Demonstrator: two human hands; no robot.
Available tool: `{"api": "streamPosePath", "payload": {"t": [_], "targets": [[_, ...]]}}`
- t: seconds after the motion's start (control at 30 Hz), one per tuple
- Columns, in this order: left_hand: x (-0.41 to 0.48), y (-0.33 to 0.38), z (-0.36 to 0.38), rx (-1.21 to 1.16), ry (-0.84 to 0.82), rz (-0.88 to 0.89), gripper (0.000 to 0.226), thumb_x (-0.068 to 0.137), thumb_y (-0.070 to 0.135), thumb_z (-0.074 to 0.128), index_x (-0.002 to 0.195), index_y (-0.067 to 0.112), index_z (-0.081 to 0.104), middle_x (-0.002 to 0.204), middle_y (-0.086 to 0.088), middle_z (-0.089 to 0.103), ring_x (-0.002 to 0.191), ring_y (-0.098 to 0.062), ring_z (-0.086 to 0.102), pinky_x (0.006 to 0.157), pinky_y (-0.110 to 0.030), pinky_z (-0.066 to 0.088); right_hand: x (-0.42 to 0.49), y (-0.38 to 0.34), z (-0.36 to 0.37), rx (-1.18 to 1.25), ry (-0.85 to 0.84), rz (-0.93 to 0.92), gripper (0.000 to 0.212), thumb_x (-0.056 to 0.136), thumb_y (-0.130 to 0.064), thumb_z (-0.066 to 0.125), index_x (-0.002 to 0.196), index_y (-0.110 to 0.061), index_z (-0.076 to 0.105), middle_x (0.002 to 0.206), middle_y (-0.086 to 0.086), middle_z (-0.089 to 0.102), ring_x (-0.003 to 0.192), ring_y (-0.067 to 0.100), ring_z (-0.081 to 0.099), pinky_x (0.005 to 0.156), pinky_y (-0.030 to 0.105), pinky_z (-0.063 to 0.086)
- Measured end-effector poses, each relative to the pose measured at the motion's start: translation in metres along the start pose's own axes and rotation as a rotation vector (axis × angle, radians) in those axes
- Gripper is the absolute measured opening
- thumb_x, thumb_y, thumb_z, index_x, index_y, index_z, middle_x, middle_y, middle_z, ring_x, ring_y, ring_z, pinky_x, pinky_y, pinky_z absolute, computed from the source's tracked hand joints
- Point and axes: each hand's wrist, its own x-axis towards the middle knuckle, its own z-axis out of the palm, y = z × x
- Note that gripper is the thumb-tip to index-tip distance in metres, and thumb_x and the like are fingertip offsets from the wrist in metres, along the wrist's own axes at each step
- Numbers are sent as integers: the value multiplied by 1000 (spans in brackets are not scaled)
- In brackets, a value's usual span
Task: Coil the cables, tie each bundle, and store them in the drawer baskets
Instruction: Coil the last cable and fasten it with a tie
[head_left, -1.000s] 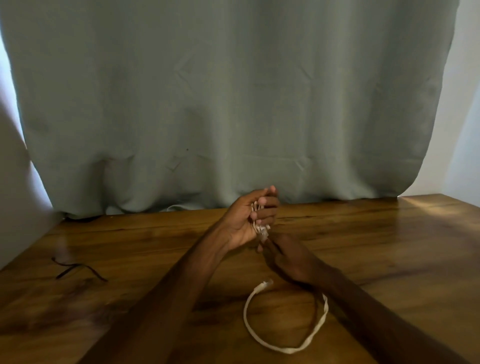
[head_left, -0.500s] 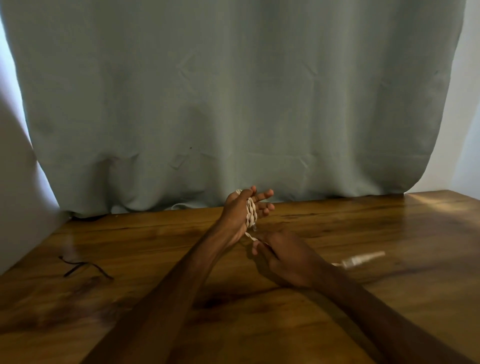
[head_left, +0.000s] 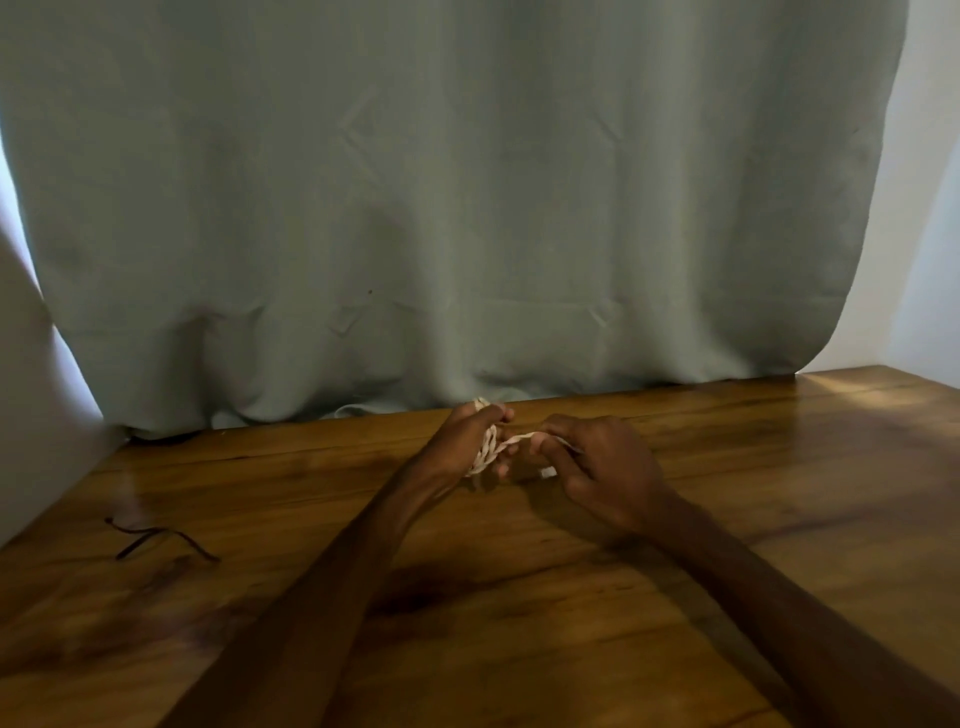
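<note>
Mid-frame: left hand (head_left: 462, 441) has the white braided cable (head_left: 488, 449) wound round its curled fingers. The right hand (head_left: 608, 467) pinches the short free tail, with the plug end (head_left: 548, 472) poking out under its fingers. Both are over the table (head_left: 727, 519).

Risk: the loops look loose, so sliding them off the fingers could let the coil spring open. Slack in the tail would do the same.

The black tie strip (head_left: 156, 540) lies lower left, well apart from both hands, so 1 hand must let go to fetch it. A curtain (head_left: 467, 208) hangs behind. No drawer or baskets in view.
</note>
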Motion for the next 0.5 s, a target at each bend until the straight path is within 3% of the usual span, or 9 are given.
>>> {"api": "streamPosePath", "payload": {"t": [0.1, 0.2, 0.33, 0.5], "targets": [[-7, 4, 13, 49, -213, -2, 29, 108, 23, 38, 90, 7, 54, 52, -6, 52, 32, -16, 44, 35, -15, 29, 0, 12, -5, -79, 134, -23, 33, 100, -44, 46, 99, -28, 74, 81, -7, 75, 67, 15, 67, 56, 28, 42], [-8, 8, 26, -15, -366, -114, 45, 107, 44, 31, 78, 15, 49, 45, 5, 34, 31, -7, 26, 36, -13, 20, -1, 22, -9, -133, 209, -44, 33, 101, -43, 47, 100, -26, 75, 84, -5, 76, 69, 18, 68, 56, 33, 49], [-4, 11, 30, -138, -574, -243, 65, 95, 74, 28, 69, 17, 46, 44, 10, 29, 31, -3, 22, 34, -12, 22, 0, 34, -12, -130, 199, -54, 37, 102, -44, 45, 102, -21, 75, 80, -2, 74, 64, 19, 66, 54, 33, 47], [-9, 23, 31, -336, -825, -277, 68, 92, 82, 25, 72, 17, 33, 54, 5, 21, 37, -5, 13, 34, -15, 17, -1, 40, -12, -124, 135, -69, 31, 105, -39, 36, 114, -25, 62, 85, -2, 72, 65, 24, 65, 55, 30, 39]]}}
